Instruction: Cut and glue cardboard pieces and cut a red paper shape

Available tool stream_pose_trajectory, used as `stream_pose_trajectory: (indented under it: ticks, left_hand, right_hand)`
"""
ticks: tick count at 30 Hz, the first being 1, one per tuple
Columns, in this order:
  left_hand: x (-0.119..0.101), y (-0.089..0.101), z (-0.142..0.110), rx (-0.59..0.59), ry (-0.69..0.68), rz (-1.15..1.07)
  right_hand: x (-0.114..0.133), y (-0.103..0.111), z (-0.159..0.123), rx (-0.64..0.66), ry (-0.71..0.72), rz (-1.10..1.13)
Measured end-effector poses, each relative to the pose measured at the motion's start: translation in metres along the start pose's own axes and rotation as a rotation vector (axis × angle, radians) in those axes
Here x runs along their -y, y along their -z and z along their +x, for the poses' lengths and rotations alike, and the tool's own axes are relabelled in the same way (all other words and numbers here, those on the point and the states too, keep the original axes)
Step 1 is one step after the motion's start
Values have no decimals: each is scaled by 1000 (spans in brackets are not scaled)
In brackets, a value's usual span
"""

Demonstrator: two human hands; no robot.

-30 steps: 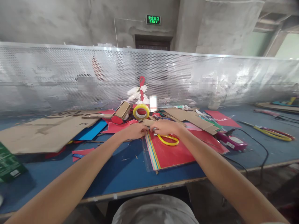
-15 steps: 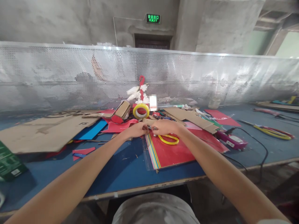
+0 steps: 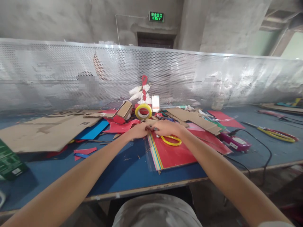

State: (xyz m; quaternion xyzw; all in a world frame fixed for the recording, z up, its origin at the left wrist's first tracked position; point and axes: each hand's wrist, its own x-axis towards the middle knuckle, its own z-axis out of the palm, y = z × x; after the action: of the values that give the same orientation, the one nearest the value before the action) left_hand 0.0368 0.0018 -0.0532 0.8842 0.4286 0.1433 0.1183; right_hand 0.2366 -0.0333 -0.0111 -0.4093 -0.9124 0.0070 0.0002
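Note:
My left hand (image 3: pixel 141 130) and my right hand (image 3: pixel 165 127) meet over the middle of the table, fingers closed and nearly touching. A small piece of brown cardboard (image 3: pixel 149 121) shows just beyond the fingertips, apparently pinched between both hands; the fingers hide most of it. Below my right hand is the yellow handle (image 3: pixel 174 144) of scissors, their blades hidden. A small grey metallic bit shows at my right fingers, too small to name. Beneath lies a clear-wrapped stack of coloured paper (image 3: pixel 177 157), red on top with striped edges at its left.
A yellow tape roll (image 3: pixel 143 111) stands behind my hands, near a red hook-shaped craft piece (image 3: pixel 144 82) with white tufts. Cardboard sheets (image 3: pixel 44 132) lie left. Rightward are a purple power box (image 3: pixel 235 142) with a black cord and other scissors (image 3: pixel 276 134). A perforated metal partition (image 3: pixel 180 75) runs behind.
My hands stay together in almost the same place, with slight finger movement. The view has shifted a little; the things on the table have not visibly moved.

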Motion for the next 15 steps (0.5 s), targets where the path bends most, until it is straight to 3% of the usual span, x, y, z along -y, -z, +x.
stream_pose_trajectory:
  ticks: [10, 13, 15]
  left_hand:
    - [2, 1, 1, 99, 82, -202]
    - [-2, 1, 0, 119, 54, -143]
    - [-5, 1, -1, 58, 41, -39]
  right_hand:
    - [-4, -9, 7, -43, -3, 50]
    - [-2, -9, 6, -61, 23, 23]
    - [0, -8, 6, -77, 25, -6]
